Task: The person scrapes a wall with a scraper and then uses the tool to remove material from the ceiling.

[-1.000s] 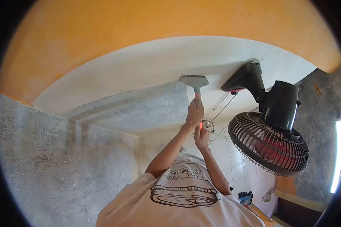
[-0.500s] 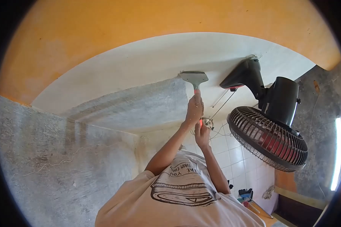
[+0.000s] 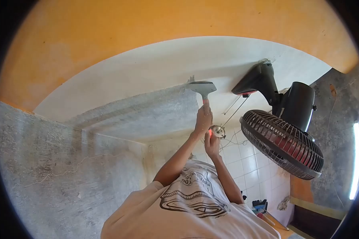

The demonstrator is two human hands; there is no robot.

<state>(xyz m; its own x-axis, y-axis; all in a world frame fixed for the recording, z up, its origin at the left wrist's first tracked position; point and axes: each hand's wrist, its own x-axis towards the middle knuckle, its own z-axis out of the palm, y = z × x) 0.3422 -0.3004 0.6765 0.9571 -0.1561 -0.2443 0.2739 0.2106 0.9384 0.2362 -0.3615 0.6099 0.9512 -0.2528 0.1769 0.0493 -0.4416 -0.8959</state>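
A wide-bladed scraper (image 3: pixel 204 86) with a grey head and a red handle stands blade-up against the white painted wall (image 3: pixel 155 69). My left hand (image 3: pixel 203 120) is wrapped round the upper handle, below the head. Lower down, my right hand (image 3: pixel 212 145) grips the red end of the same handle. Just left of the blade lies a bare grey patch (image 3: pixel 147 107) where the white coat is off. A short grey streak (image 3: pixel 193 78) shows right above the blade's left half.
A black wall fan (image 3: pixel 283 139) juts out close on the right, with pull cords (image 3: pixel 236 110) hanging beside it. Behind my right hand is a round fixture (image 3: pixel 218 131) with loose wires. White tiles (image 3: pixel 243 159) lie below; rough grey wall (image 3: pixel 68 175) is at left.
The scraper and both hands have moved slightly down, leaving a short bare streak above the blade. The fan head has turned a little.
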